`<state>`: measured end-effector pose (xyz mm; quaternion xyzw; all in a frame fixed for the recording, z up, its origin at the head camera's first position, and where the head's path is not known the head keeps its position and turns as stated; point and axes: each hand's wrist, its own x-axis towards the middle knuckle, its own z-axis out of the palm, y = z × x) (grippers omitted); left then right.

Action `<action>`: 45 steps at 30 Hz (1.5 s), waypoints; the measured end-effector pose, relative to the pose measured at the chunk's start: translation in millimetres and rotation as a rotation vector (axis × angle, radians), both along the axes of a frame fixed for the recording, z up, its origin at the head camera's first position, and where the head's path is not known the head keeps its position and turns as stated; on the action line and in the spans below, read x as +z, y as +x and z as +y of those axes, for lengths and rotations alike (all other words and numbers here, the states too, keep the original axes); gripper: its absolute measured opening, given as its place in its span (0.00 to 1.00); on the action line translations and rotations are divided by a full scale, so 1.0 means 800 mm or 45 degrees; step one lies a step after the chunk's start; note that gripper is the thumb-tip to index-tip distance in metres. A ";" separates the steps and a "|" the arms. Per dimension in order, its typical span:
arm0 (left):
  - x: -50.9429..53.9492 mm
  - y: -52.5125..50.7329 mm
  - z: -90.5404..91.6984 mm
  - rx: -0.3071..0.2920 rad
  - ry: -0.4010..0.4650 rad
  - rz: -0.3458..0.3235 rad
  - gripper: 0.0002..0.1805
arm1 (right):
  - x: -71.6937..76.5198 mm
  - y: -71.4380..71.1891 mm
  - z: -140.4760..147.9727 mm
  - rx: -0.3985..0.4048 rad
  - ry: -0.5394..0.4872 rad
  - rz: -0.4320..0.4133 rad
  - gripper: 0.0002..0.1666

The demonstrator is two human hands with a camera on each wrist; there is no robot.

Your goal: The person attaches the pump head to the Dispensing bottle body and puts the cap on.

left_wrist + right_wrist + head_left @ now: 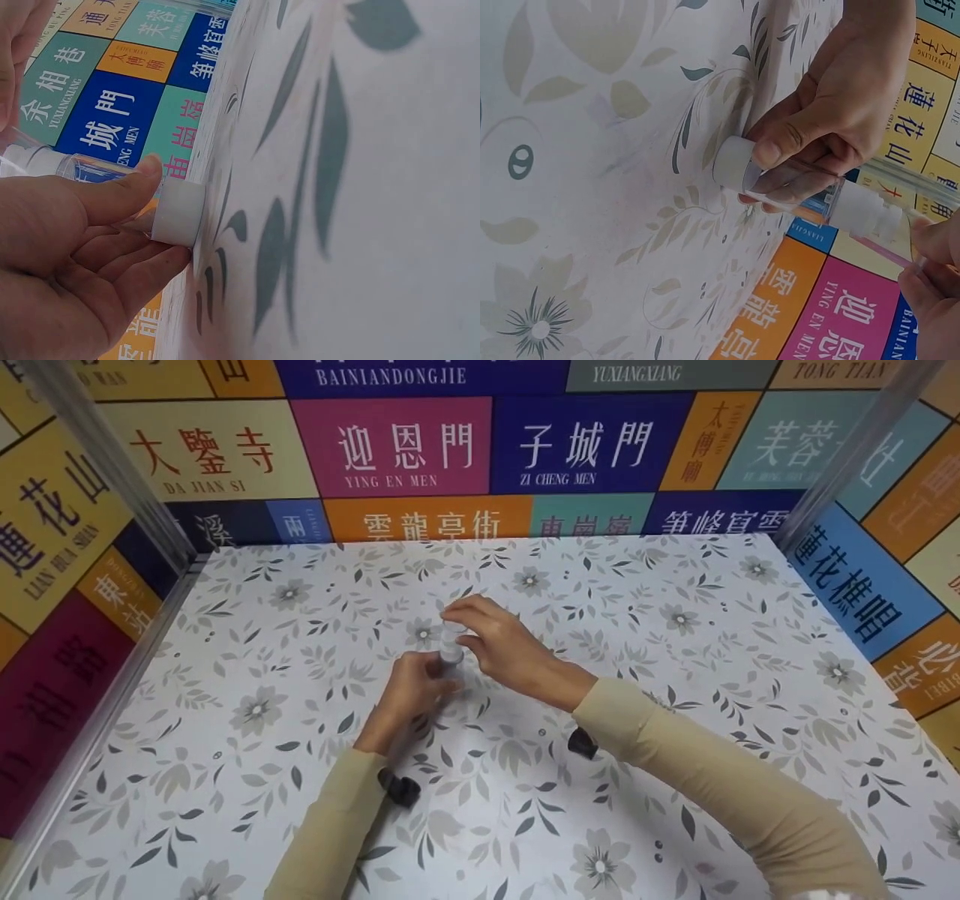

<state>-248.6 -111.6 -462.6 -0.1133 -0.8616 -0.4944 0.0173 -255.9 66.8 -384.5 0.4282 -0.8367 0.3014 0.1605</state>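
Note:
A small clear bottle [821, 202] with a white base [180, 212] and a white neck [859, 208] stands upright on the patterned tabletop. My left hand [412, 686] grips its body, the thumb on one side and the fingers round the other. Over the neck is a clear cap [881, 249], which my right hand [504, 643] pinches between thumb and fingertips from above. The left wrist view shows the right hand only in part, at the upper left corner. Fingers hide much of the bottle in the head view.
The white table [262, 802] has a grey flower and leaf print. Colourful panels with Chinese lettering [390, 446] rise behind it and at both sides. A metal-edged corner post [112, 457] stands at the left back, with a similar one at the right.

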 end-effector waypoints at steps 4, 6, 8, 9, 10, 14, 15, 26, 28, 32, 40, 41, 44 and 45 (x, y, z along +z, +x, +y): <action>-0.001 -0.001 0.001 0.001 -0.016 0.031 0.08 | -0.003 0.000 -0.001 0.002 0.014 -0.016 0.18; -0.002 -0.001 0.001 0.002 -0.027 0.039 0.07 | -0.003 0.000 -0.002 -0.002 0.019 -0.034 0.19; -0.002 -0.001 0.001 0.004 -0.033 0.043 0.06 | -0.003 0.000 -0.003 -0.007 0.024 -0.054 0.19; -0.002 -0.001 0.001 0.003 -0.035 0.043 0.06 | -0.003 0.000 -0.003 -0.011 0.029 -0.061 0.19; -0.003 -0.001 0.001 0.003 -0.038 0.041 0.06 | -0.003 0.000 -0.004 -0.014 0.032 -0.065 0.19; -0.002 0.000 0.001 0.001 -0.039 0.041 0.09 | -0.004 0.000 -0.005 -0.015 0.046 -0.068 0.19; -0.002 0.000 0.001 0.001 -0.039 0.041 0.10 | -0.004 0.000 -0.006 -0.011 0.051 -0.065 0.19; 0.000 0.000 0.003 0.003 -0.032 0.039 0.13 | -0.006 0.002 -0.007 -0.012 0.117 -0.020 0.17; 0.001 0.000 0.003 0.007 -0.033 0.031 0.13 | -0.006 0.002 -0.007 -0.016 0.137 0.013 0.16; 0.000 -0.001 0.003 0.002 -0.028 0.022 0.12 | -0.007 0.000 -0.009 -0.027 0.123 0.052 0.15; -0.002 -0.003 0.001 0.005 0.000 0.028 0.10 | -0.012 -0.001 -0.012 -0.023 0.120 0.132 0.17; -0.002 -0.002 0.001 0.010 -0.001 0.023 0.10 | -0.012 -0.001 -0.013 -0.027 0.124 0.132 0.17; -0.002 -0.001 0.001 0.024 -0.006 0.012 0.10 | -0.011 -0.001 -0.014 -0.039 0.138 0.102 0.16; -0.003 -0.001 0.001 0.027 -0.013 0.016 0.10 | -0.010 -0.001 -0.014 -0.044 0.142 0.083 0.16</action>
